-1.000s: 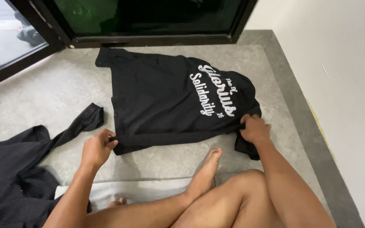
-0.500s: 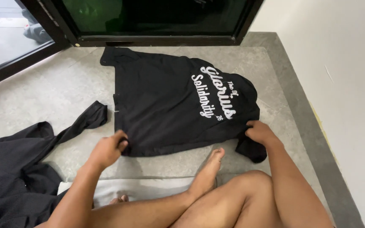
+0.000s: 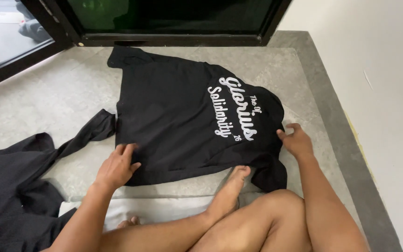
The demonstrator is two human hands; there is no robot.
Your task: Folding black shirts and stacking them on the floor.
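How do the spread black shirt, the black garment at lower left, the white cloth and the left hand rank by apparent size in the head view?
1. Spread black shirt.
2. Black garment, partly cut off by the frame.
3. White cloth, partly hidden by legs.
4. Left hand.

Single head camera, looking steeply down, close, probably seated, floor below.

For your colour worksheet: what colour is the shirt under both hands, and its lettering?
The shirt is black with white lettering, seen in the head view.
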